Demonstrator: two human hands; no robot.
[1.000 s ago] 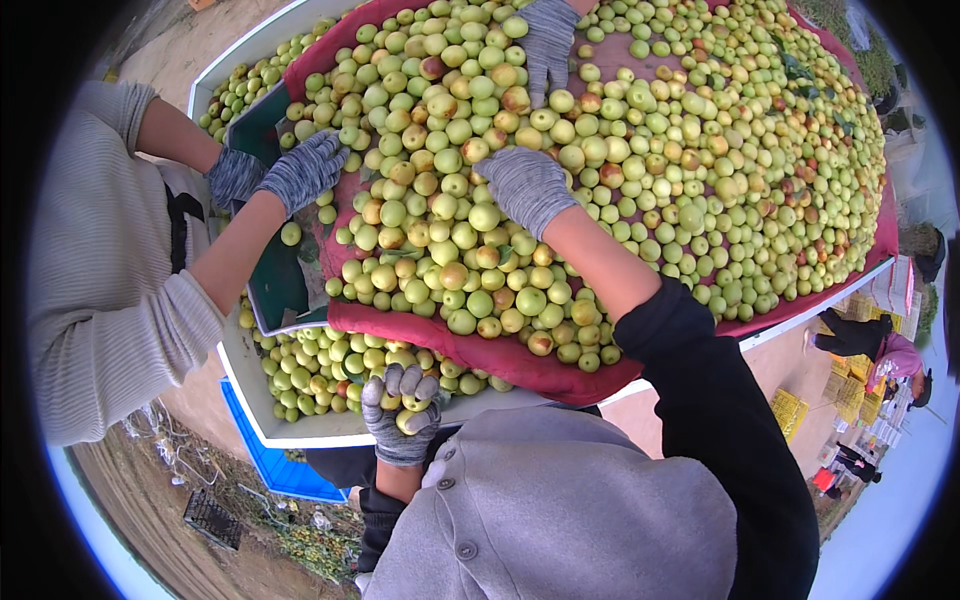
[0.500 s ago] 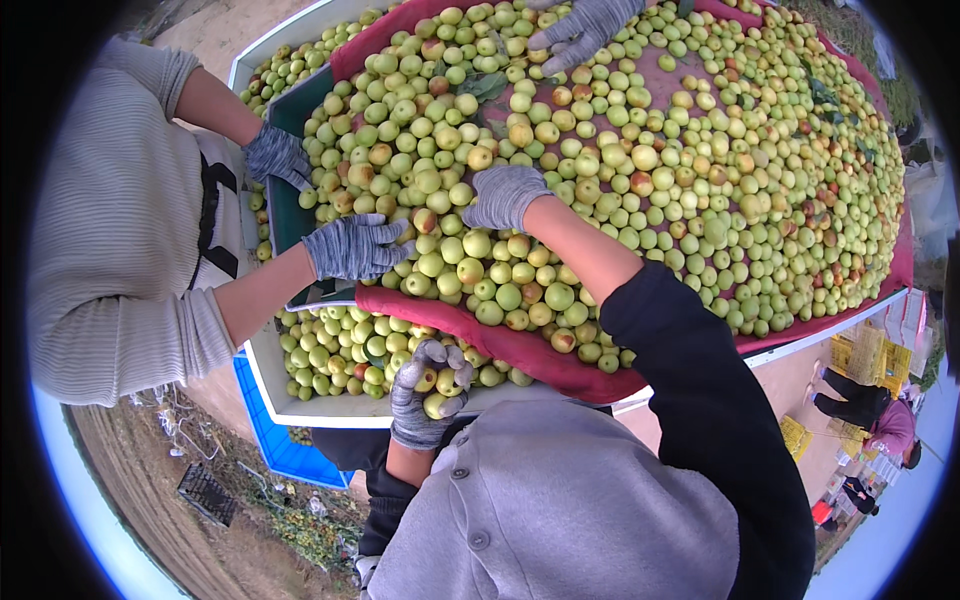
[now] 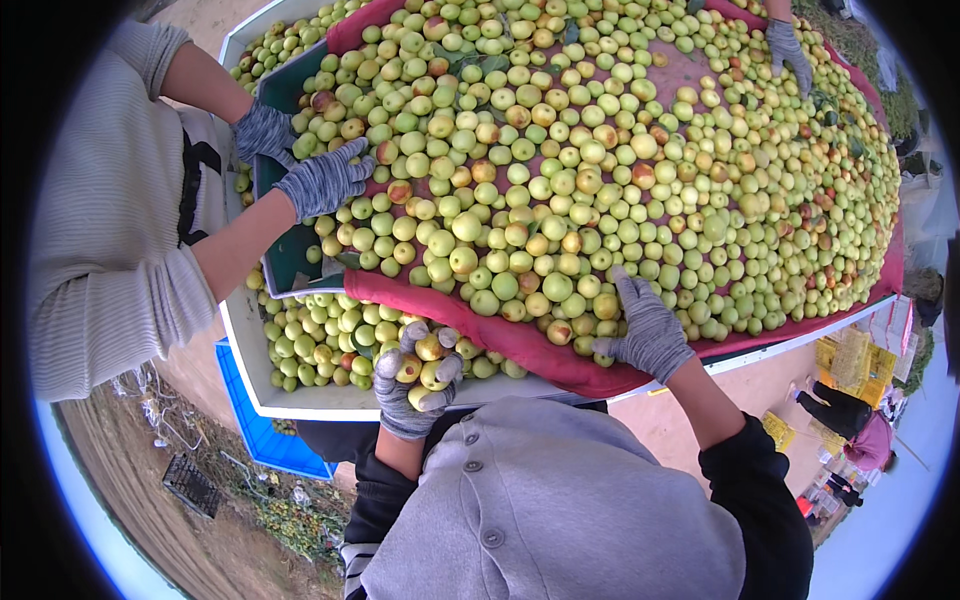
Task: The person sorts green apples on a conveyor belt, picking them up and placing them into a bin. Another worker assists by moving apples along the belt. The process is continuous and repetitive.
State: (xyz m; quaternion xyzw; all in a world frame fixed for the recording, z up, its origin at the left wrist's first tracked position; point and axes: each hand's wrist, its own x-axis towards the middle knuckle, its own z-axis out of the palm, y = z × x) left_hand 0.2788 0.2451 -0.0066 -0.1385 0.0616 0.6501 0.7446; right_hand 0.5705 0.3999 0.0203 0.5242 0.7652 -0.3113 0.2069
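Green-yellow jujubes (image 3: 590, 150), some with reddish-brown patches, cover a sorting table lined with red cloth (image 3: 500, 345). My left hand (image 3: 405, 390), in a grey knit glove, curls around a few jujubes (image 3: 430, 375) above the near white bin (image 3: 310, 405), palm up. My right hand (image 3: 650, 335), gloved the same way, reaches to the table's near edge. Its thumb and fingers are spread beside the jujubes there, and it grips nothing that I can see.
At the left, a co-worker in a ribbed light sweater (image 3: 110, 220) has two gloved hands (image 3: 325, 180) at the table's green chute (image 3: 285, 260). Another person's gloved hand (image 3: 790, 55) is at the far right. A blue crate (image 3: 265, 435) stands below; yellow crates (image 3: 855, 365) lie rightward.
My right hand has moved from mid-table toward me and rightward, and its fingers have spread. My left hand still holds jujubes. The far gloved hand has shifted right; the co-worker's near hand has moved farther away and left.
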